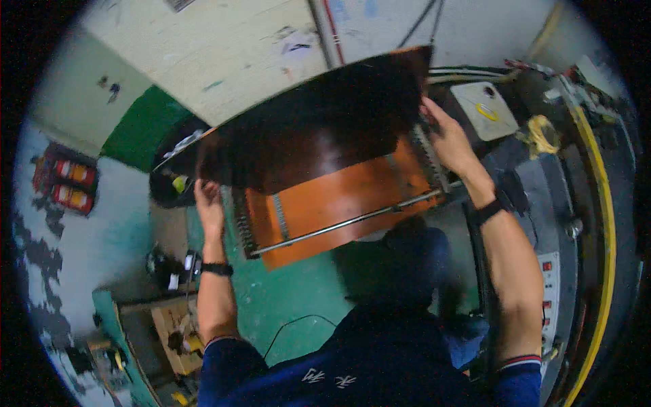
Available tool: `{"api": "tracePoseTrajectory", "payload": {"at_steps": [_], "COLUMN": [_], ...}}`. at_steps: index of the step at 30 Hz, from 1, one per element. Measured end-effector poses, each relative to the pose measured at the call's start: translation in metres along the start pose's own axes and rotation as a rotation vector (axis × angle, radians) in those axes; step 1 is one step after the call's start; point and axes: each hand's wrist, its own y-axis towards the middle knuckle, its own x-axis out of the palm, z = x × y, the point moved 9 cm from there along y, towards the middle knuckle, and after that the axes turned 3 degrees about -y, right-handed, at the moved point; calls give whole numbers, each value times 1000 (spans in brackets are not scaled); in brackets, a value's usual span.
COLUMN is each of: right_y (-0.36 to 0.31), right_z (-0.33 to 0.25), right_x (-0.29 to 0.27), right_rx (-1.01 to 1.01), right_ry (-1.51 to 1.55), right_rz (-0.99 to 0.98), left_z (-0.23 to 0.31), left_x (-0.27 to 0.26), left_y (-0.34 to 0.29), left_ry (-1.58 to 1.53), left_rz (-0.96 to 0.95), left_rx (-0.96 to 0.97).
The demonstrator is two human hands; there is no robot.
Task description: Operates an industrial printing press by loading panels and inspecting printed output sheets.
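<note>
A large dark, glossy sheet [305, 129] with a coppery edge spans between my hands, bowed along its far side. My left hand [209, 207] is closed on its near left edge. At the right edge, the fingers of my right hand [449, 144] grip it, thumb side up. Beneath the sheet sits a rack with an orange, copper-coloured panel [339, 193] in it. Toothed strips [243, 224] run along the rack's sides, and a metal rod [352, 222] crosses its near end. The sheet hides the rack's far part.
To the right are a grey bench with a white switch panel [549, 298], a yellow rail [602, 203] and a yellow coil [542, 134]. A cardboard box [175, 332] stands at lower left. A pale board [258, 54] lies beyond the sheet; the floor [285, 298] is green.
</note>
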Motion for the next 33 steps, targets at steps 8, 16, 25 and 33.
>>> {"api": "tracePoseTrajectory", "payload": {"at_steps": [8, 16, 25, 33], "right_y": [36, 41, -33, -275], "right_z": [25, 62, 14, -72], "right_x": [9, 29, -28, -196], "right_rx": [88, 146, 19, -59], "right_ry": [62, 101, 47, -275], "right_rz": [-69, -132, 201, 565], "left_z": [8, 4, 158, 259], "left_x": [0, 4, -14, 279], "left_y": [-3, -3, -7, -58], "left_ry": [94, 63, 503, -377], "left_rz": [27, -43, 96, -504], "left_rx": [-27, -49, 462, 407]}}
